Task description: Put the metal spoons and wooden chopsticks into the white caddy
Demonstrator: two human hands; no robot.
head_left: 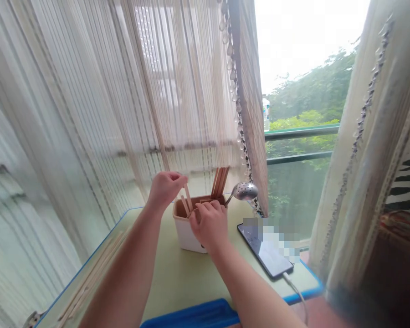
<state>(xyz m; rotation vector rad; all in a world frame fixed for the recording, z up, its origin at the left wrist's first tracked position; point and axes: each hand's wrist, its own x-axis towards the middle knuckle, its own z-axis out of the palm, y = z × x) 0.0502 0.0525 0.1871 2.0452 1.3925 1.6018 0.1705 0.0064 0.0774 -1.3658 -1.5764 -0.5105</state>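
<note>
A white box-shaped holder (185,233) with a tan inner rim stands on the pale green table (177,278). My left hand (164,187) is closed in a pinch on the top of a wooden chopstick (187,197) that stands in the holder. My right hand (209,224) grips the holder's front right rim, fingers curled over it. More wooden chopsticks (220,181) stand upright at the holder's back right corner. A perforated metal spoon (243,192) sticks out to the right of the holder.
Several loose chopsticks (89,280) lie along the table's left edge. A black phone (265,251) with a white cable lies at the right. A blue object (194,315) sits at the near edge. Sheer curtains hang behind, with a window railing on the right.
</note>
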